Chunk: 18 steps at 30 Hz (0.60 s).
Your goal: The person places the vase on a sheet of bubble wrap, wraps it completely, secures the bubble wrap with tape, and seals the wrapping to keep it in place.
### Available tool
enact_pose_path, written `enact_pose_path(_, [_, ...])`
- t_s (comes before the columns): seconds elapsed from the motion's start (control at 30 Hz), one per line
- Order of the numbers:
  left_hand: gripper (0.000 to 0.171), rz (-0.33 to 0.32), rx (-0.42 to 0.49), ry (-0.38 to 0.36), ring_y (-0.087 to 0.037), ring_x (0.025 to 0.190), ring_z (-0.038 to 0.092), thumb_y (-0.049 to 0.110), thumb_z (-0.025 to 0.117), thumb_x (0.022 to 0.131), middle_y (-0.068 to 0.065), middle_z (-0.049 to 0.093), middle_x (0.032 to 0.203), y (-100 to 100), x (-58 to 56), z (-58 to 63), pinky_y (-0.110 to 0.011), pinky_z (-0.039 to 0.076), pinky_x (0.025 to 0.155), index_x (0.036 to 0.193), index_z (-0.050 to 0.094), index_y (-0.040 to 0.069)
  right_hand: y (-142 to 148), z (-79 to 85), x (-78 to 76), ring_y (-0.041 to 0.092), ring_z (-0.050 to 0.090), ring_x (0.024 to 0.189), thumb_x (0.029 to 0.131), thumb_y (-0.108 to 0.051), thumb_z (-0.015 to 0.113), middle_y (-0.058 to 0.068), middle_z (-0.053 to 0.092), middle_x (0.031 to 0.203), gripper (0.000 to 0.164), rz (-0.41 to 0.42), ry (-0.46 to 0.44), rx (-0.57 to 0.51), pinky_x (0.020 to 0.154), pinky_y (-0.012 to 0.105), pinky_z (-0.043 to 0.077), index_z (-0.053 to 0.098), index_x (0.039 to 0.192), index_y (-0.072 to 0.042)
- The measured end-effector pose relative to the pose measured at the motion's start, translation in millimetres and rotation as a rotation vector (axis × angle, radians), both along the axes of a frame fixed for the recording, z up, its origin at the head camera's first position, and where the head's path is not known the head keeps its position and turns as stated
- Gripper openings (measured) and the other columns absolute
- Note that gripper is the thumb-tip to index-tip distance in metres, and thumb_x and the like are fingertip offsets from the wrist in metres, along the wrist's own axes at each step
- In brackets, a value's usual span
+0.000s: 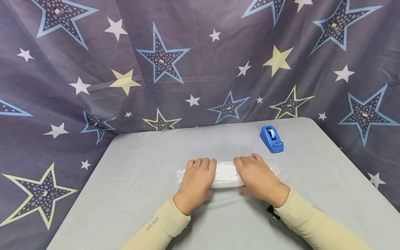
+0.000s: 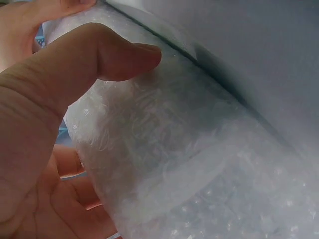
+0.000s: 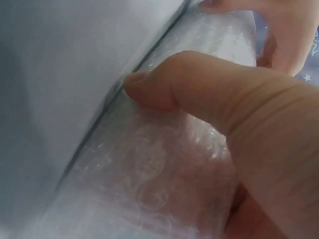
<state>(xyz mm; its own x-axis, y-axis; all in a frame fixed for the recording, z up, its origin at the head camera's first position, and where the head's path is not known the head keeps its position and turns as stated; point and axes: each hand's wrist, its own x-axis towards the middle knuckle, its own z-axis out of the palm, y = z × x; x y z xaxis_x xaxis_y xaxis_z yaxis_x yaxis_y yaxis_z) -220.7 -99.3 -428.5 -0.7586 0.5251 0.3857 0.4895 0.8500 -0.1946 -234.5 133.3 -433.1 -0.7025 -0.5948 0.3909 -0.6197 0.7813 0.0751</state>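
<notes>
So, gripped the bubble wrap roll (image 1: 229, 178) on both sides, with the left hand (image 1: 197, 178) curled over one half and the right hand (image 1: 258, 177) curled over the other. Pressed the near side with the left thumb (image 2: 112, 57) and the right thumb (image 3: 174, 82), and put the other fingers over the top and back. Had the roll low at the middle of the grey table (image 1: 140, 170), with see-through ends (image 1: 273, 167) poking out past both hands. Had the blue tape holder (image 1: 270, 139) near, past the right hand, not touched. Had a star cloth (image 1: 200, 41) hung behind.

Might have sprung open if let go, with no tape seen on it. Might have gone crooked if pushed harder by one hand, or popped bubbles if squeezed too much.

Could not see the back of the roll or most fingertips, hidden behind it. Could not make out the white patch (image 1: 225, 171) in the middle, or find the loose edge. Lost both sleeves (image 1: 160, 225) at the bottom of the head view.
</notes>
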Motion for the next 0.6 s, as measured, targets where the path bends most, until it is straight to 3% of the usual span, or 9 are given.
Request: enact_pose_path(0.6, [0.079,0.015,-0.053,0.004,-0.029,0.083,0.053,0.035,0.092,0.047,-0.005,0.054,0.092,-0.7,4.6,2.2,-0.044,0.038,0.079,0.111,0.052,0.011,1.4,3.9,2.8,0.029,0.061,0.087,0.048,-0.031,0.089,0.005,0.060,0.094,0.073,-0.011,0.040,0.054,0.087,0.049,0.047,0.055,0.108,-0.010])
